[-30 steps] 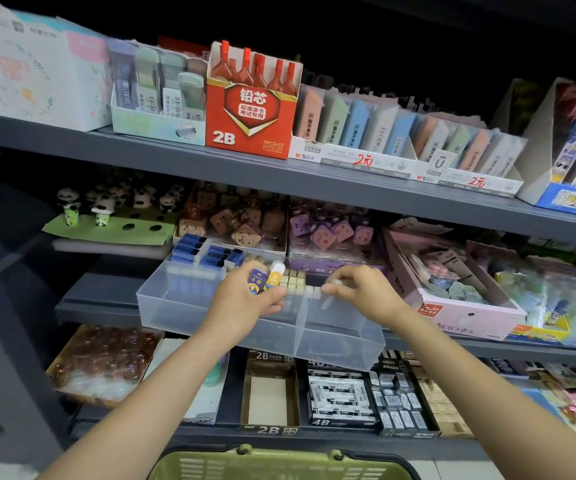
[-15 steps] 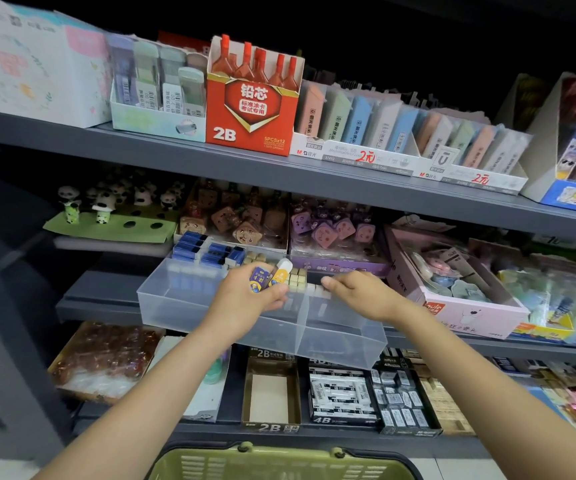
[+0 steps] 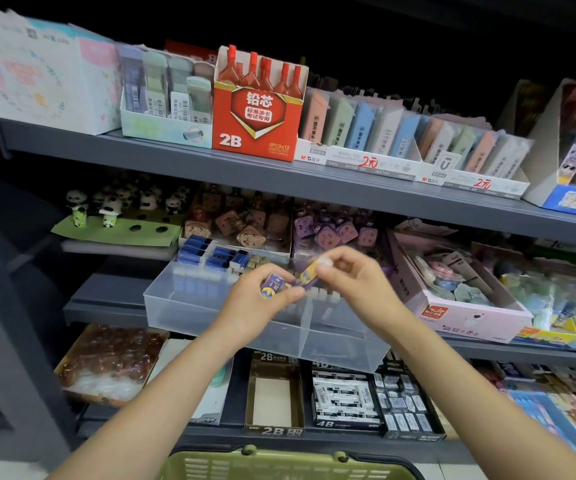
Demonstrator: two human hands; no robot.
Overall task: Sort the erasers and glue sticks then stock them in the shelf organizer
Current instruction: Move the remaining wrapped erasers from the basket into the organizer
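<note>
A clear plastic shelf organizer [image 3: 210, 317] with dividers stands on the middle shelf. Blue-sleeved erasers [image 3: 210, 256] fill its back left part and small beige erasers [image 3: 317, 296] sit in a row near its middle. My left hand [image 3: 255, 306] is closed around a blue and yellow glue stick [image 3: 272, 285] just above the organizer. My right hand [image 3: 352, 282] pinches the white cap end of a second glue stick [image 3: 309, 273], which is yellow and purple and tilts toward the left hand. The two sticks nearly touch.
A green basket [image 3: 279, 465] sits below at the front edge. A pink box [image 3: 470, 317] stands right of the organizer, panda figures [image 3: 110, 209] to the left. The shelf above carries a red 2B lead box [image 3: 255, 109]. Eraser boxes [image 3: 345, 400] fill the lower shelf.
My right hand rose from the organizer's divider and took hold of one of the two glue sticks that my left hand held. Both hands are now slightly higher.
</note>
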